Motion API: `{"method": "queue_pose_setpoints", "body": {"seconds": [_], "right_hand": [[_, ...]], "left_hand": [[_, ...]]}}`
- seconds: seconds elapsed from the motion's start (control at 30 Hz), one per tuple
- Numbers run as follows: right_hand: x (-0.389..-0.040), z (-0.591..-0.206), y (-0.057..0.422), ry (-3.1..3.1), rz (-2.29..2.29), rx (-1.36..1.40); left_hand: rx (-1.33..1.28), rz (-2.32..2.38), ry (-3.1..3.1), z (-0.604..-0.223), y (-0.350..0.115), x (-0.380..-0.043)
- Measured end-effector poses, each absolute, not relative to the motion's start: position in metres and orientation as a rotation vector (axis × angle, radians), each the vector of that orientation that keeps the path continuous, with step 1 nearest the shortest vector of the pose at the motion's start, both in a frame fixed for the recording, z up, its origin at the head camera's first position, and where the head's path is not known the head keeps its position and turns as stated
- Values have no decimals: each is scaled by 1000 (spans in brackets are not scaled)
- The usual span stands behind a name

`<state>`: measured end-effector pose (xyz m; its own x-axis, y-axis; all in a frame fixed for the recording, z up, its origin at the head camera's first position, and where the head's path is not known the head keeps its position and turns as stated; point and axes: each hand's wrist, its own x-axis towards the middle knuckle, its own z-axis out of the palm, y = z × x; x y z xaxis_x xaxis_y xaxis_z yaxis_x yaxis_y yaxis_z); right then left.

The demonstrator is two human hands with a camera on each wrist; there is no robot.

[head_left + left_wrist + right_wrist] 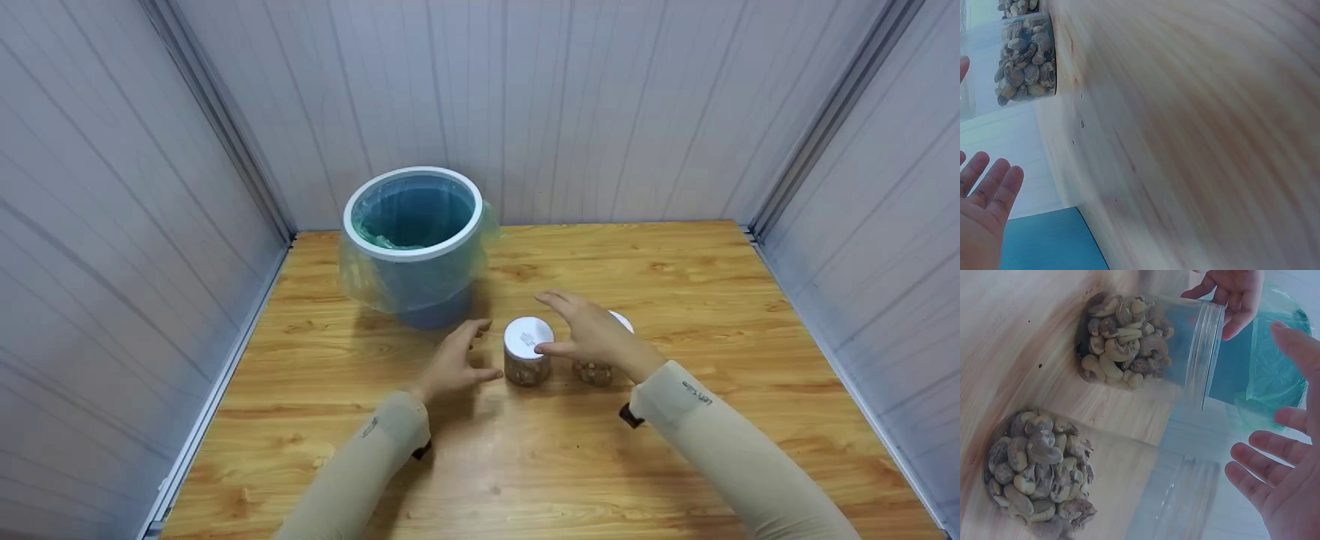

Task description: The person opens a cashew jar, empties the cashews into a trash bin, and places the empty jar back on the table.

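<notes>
Holds nothing in left grip (453,365), opened with fingers apart, just beside one jar of nuts (523,352) on tabletop (540,457). Holds nothing in right grip (600,336), also opened, near this and another jar (594,373).

The person wears long, plain beige sleeves. The left sleeve (341,472) ends in a smooth cuff (401,420) with a small grey marking (370,427), too faint to read. The right sleeve (750,450) carries darker slanted lettering (697,392) on the far part of its cuff (656,394), too small to read with certainty, and gathers into soft creases at its near end. A small black block shows beneath each wrist, one on the left (422,451) and a more exposed, squarish one on the right (632,415). Both left hand (452,360) and right hand (596,335) are bare, with slim, rounded fingers (1278,447).
</notes>
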<state>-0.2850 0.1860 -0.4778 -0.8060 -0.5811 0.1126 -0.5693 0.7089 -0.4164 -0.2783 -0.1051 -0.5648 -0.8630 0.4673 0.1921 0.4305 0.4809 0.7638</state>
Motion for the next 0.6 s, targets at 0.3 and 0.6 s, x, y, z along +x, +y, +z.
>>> {"method": "queue_pose_setpoints", "body": {"seconds": [0.3, 0.6], "right_hand": [[-286, -481, 177, 2871, -633, -1045], [-284, -485, 169, 2875, -628, -1038]], "left_hand": [[781, 1428, 2588, -574, -98, -278], [758, 1396, 2571, -576, -93, -279]]}}
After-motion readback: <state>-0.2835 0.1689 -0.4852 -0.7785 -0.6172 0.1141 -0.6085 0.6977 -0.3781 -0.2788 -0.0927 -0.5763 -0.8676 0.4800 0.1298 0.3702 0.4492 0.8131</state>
